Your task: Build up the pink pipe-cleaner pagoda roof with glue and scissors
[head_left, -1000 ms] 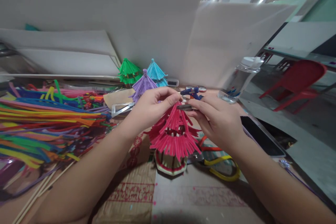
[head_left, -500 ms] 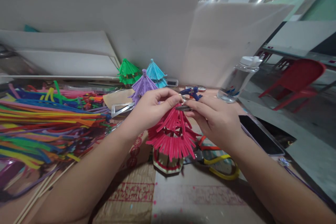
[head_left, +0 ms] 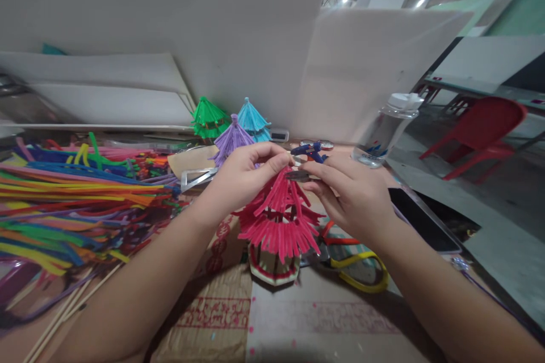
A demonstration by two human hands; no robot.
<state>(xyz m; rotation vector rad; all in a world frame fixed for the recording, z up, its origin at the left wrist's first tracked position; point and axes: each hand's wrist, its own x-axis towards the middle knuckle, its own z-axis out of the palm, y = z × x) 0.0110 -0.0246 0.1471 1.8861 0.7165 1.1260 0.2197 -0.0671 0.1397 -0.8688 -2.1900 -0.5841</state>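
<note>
A pink-red tiered pipe-cleaner pavilion (head_left: pixel 279 235) stands upright in front of me on an eight-sided cream base (head_left: pixel 275 273) with a red ring. My left hand (head_left: pixel 258 173) closes its thumb and fingers around the top of the roof; the very tip is hidden behind them. From the right, my right hand (head_left: pixel 353 190) grips small dark metal tweezers (head_left: pixel 297 175), their points at the roof's upper strands. The two prongs look slightly apart. Beside the base lie scissors (head_left: pixel 361 272) with yellow and orange-red handles, partly behind the pavilion.
Green (head_left: pixel 208 119), purple (head_left: pixel 232 139) and light blue (head_left: pixel 252 119) roofed models stand at the back, near a blue glue gun (head_left: pixel 310 151). Colourful pipe cleaners (head_left: pixel 76 193) and wooden sticks (head_left: pixel 59 317) cover the left. A water bottle (head_left: pixel 385 130) and phone (head_left: pixel 421 221) are on the right.
The tweezers' prongs show farther apart than before, at the top of the pink-red roof. Both hands stay almost in place, and the pavilion has barely shifted.
</note>
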